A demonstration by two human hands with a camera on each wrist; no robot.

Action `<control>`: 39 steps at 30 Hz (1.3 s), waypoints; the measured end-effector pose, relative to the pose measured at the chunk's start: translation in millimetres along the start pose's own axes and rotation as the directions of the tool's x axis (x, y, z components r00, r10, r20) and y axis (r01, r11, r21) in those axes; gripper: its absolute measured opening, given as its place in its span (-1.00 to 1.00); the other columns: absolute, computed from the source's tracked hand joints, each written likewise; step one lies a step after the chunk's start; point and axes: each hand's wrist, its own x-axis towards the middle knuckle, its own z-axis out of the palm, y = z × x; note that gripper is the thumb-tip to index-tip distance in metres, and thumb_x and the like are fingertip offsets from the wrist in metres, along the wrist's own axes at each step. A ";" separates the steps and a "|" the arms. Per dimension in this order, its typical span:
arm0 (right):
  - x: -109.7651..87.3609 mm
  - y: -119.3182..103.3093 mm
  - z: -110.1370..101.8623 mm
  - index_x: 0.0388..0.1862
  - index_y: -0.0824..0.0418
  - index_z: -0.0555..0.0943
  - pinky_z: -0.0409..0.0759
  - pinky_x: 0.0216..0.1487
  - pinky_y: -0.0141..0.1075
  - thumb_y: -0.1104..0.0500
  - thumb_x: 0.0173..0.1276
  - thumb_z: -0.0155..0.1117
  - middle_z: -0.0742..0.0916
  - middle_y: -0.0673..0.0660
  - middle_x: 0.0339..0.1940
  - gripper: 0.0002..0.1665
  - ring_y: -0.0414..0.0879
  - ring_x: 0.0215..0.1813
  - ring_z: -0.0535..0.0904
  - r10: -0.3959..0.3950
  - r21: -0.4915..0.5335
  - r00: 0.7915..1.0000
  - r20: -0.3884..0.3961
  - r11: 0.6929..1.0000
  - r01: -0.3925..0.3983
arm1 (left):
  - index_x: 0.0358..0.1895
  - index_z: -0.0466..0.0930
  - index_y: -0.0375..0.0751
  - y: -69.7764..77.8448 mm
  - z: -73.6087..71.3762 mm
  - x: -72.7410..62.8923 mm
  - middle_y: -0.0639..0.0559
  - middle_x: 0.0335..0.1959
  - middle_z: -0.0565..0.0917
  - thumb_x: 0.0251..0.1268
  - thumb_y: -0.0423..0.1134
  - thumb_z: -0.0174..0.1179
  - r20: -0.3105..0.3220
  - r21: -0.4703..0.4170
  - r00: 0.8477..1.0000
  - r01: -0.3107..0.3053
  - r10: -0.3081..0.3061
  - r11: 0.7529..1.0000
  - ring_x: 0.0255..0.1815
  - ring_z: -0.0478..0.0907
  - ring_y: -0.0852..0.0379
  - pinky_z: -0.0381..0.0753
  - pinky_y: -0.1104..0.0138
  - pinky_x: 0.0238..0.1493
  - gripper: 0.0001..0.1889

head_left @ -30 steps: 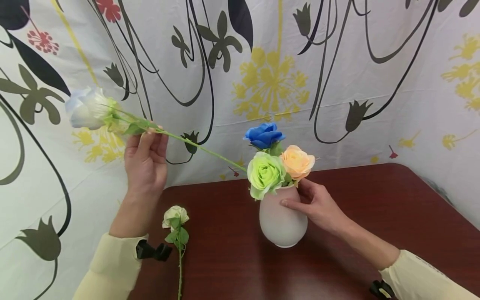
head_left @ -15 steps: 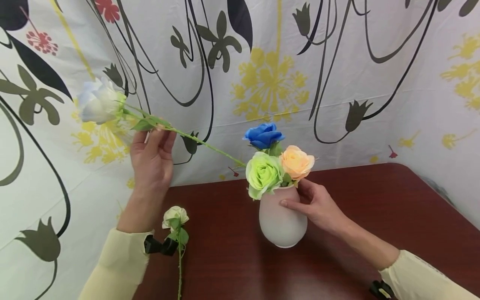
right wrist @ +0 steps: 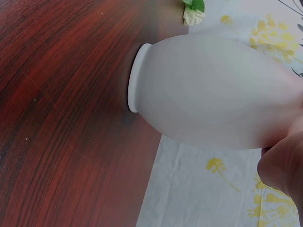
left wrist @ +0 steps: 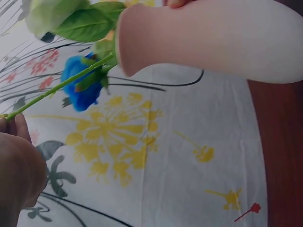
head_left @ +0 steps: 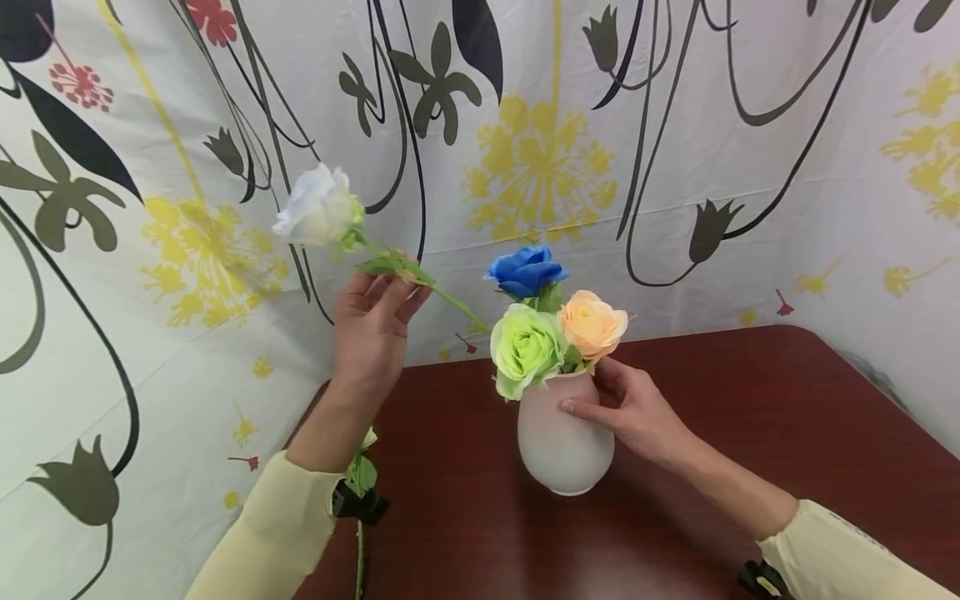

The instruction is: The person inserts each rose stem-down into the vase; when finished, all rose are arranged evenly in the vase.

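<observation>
My left hand (head_left: 375, 333) pinches the green stem of a pale blue-white rose (head_left: 317, 207) just below its leaves, the bloom tilted up to the left. In the left wrist view that stem (left wrist: 61, 85) runs down to the mouth of a frosted white vase (head_left: 564, 442). Thumb and fingers of my right hand (head_left: 645, 412) grip the vase near its neck from the right. A blue rose (head_left: 527, 271), a light green rose (head_left: 527, 350) and a peach rose (head_left: 592, 323) stand in the vase, their stems hidden inside.
A cream rose (right wrist: 194, 18) lies on the dark red-brown table (head_left: 450, 500), partly covered by my left wrist in the head view. Behind the table hangs a white cloth (head_left: 465, 183) printed with flowers. Black straps (head_left: 360, 502) sit at both wrists.
My left hand has moved right toward the vase, carrying the pale blue-white rose, and its stem shows shorter outside the vase. The right hand and vase stay in place.
</observation>
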 end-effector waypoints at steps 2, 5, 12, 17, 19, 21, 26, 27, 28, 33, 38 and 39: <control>0.6 1.3 0.2 0.51 0.19 0.47 0.74 0.10 -0.24 0.18 0.41 0.56 0.69 0.16 0.28 -0.25 0.02 0.16 0.72 -0.009 -0.004 1.000 -0.001 1.000 0.009 | -0.07 0.76 -0.08 -5.5 2.2 -0.9 0.00 -0.15 0.73 0.50 -0.63 0.13 0.015 0.024 1.000 0.008 -0.008 1.000 -0.01 0.71 0.09 0.74 0.15 0.14 -0.66; 1.1 2.3 0.6 0.50 0.22 0.47 0.74 0.10 -0.26 0.20 0.41 0.55 0.69 0.18 0.28 -0.27 0.01 0.15 0.72 -0.021 -0.009 1.000 -0.003 1.000 0.021 | -0.08 0.75 -0.07 -10.6 4.6 -0.7 0.03 -0.20 0.71 0.50 -0.63 0.14 0.019 0.037 1.000 0.015 -0.016 0.999 -0.03 0.70 0.10 0.74 0.14 0.14 -0.65; 0.1 1.2 0.6 0.50 0.19 0.48 0.74 0.11 -0.24 0.21 0.40 0.55 0.69 0.13 0.28 -0.26 0.02 0.15 0.72 -0.024 0.001 1.000 -0.001 1.000 0.024 | -0.06 0.74 -0.07 -6.8 7.4 3.1 0.02 -0.19 0.73 0.52 -0.61 0.13 0.042 0.070 0.999 -0.012 0.009 0.997 -0.02 0.70 0.10 0.73 0.13 0.15 -0.66; 0.2 0.1 0.3 0.53 0.16 0.45 0.73 0.13 -0.24 0.21 0.41 0.55 0.68 0.11 0.33 -0.23 0.03 0.18 0.71 -0.030 0.009 1.000 0.006 0.999 0.030 | -0.04 0.74 -0.12 2.5 10.0 6.8 -0.02 -0.15 0.75 0.52 -0.61 0.14 0.068 0.084 0.996 -0.067 0.061 0.994 0.01 0.71 0.05 0.75 0.16 0.11 -0.69; 0.4 -0.2 0.4 0.54 0.16 0.45 0.73 0.13 -0.24 0.20 0.41 0.55 0.68 0.10 0.33 -0.23 0.03 0.18 0.71 -0.029 0.010 1.000 0.006 1.000 0.028 | -0.01 0.74 -0.13 5.1 11.0 7.8 -0.03 -0.11 0.75 0.51 -0.62 0.15 0.082 0.087 0.994 -0.081 0.074 0.993 0.05 0.71 0.03 0.76 0.18 0.09 -0.69; 0.5 -0.1 0.3 0.54 0.16 0.45 0.73 0.13 -0.24 0.20 0.40 0.55 0.68 0.10 0.33 -0.22 0.03 0.18 0.71 -0.026 0.009 1.000 0.006 1.000 0.026 | -0.01 0.74 -0.12 5.1 12.0 8.2 -0.04 -0.10 0.75 0.51 -0.62 0.16 0.109 0.101 0.991 -0.091 0.079 0.991 0.05 0.70 0.03 0.76 0.18 0.10 -0.68; 0.2 0.3 0.2 0.54 0.15 0.45 0.73 0.12 -0.24 0.19 0.41 0.55 0.68 0.10 0.33 -0.23 0.04 0.19 0.71 -0.018 0.009 1.000 0.004 1.000 0.018 | -0.02 0.75 -0.06 -5.1 17.2 4.3 -0.03 -0.11 0.76 0.52 -0.57 0.20 0.199 0.214 0.978 -0.103 0.060 0.971 0.01 0.72 0.05 0.74 0.09 0.14 -0.70; 0.2 0.5 0.3 0.54 0.16 0.45 0.73 0.12 -0.24 0.20 0.41 0.55 0.68 0.11 0.32 -0.23 0.04 0.18 0.71 -0.019 0.007 1.000 0.004 1.000 0.019 | -0.02 0.75 -0.09 -8.2 18.8 2.9 -0.03 -0.11 0.76 0.52 -0.57 0.20 0.216 0.231 0.975 -0.104 0.053 0.967 0.00 0.73 0.05 0.74 0.06 0.14 -0.72; 0.3 0.6 0.4 0.54 0.16 0.45 0.73 0.12 -0.24 0.20 0.42 0.54 0.68 0.12 0.32 -0.23 0.03 0.18 0.71 -0.020 0.007 1.000 0.003 1.000 0.020 | -0.02 0.74 -0.14 -11.3 20.4 1.5 -0.03 -0.11 0.77 0.52 -0.56 0.20 0.232 0.247 0.972 -0.104 0.045 0.963 -0.01 0.73 0.05 0.74 0.05 0.14 -0.75; 0.9 2.5 1.0 0.53 0.20 0.46 0.73 0.12 -0.26 0.21 0.42 0.53 0.68 0.16 0.32 -0.25 0.02 0.17 0.71 -0.026 0.000 1.000 -0.003 1.000 0.026 | 0.06 0.64 -0.51 -26.2 29.8 -3.8 -0.05 -0.09 0.79 0.50 -0.58 0.21 0.279 0.268 0.960 -0.060 -0.018 0.962 -0.02 0.77 0.03 0.75 0.03 0.11 -0.83; 0.6 1.7 1.5 0.52 0.21 0.47 0.72 0.12 -0.27 0.21 0.42 0.54 0.67 0.16 0.34 -0.26 -0.01 0.20 0.70 -0.033 -0.005 0.999 -0.008 0.999 0.033 | 0.07 0.62 -0.58 -39.7 39.0 -8.9 -0.12 -0.10 0.81 0.44 -0.60 0.25 0.273 0.304 0.958 -0.002 -0.085 0.953 -0.06 0.79 0.06 0.77 0.03 0.08 -0.79; 0.5 1.4 1.4 0.52 0.21 0.47 0.72 0.13 -0.27 0.21 0.42 0.53 0.67 0.16 0.34 -0.26 -0.02 0.21 0.70 -0.036 -0.009 0.999 -0.008 0.999 0.036 | 0.07 0.63 -0.58 -42.4 40.4 -9.6 -0.15 -0.11 0.81 0.43 -0.60 0.26 0.271 0.312 0.958 0.004 -0.093 0.950 -0.07 0.78 0.08 0.77 0.05 0.08 -0.79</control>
